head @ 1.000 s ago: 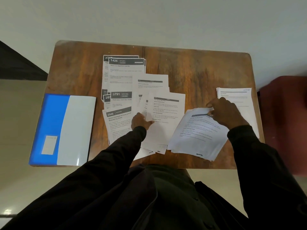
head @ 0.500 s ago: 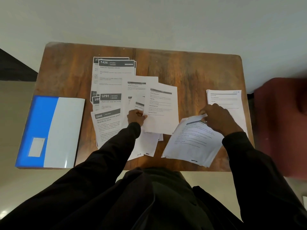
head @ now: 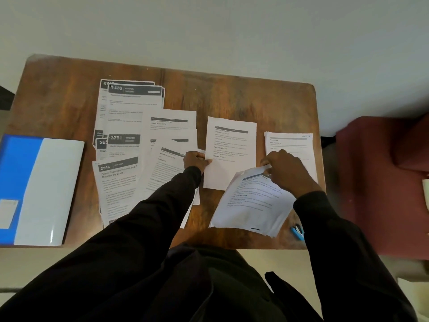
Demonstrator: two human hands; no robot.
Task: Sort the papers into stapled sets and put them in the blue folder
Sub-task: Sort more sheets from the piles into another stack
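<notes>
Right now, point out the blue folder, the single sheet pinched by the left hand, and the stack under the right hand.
blue folder (head: 21, 182), head view, blue strip on its left side.
single sheet (head: 232, 145), head view, middle of its printed text.
paper stack (head: 250, 205), head view, middle of the top page.

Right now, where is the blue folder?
In the head view, the blue folder lies flat at the wooden table's left edge, beside the sheet headed 2946, well left of the left hand.

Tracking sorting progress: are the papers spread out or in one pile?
Spread out: the papers lie in several overlapping groups across the table.
</notes>
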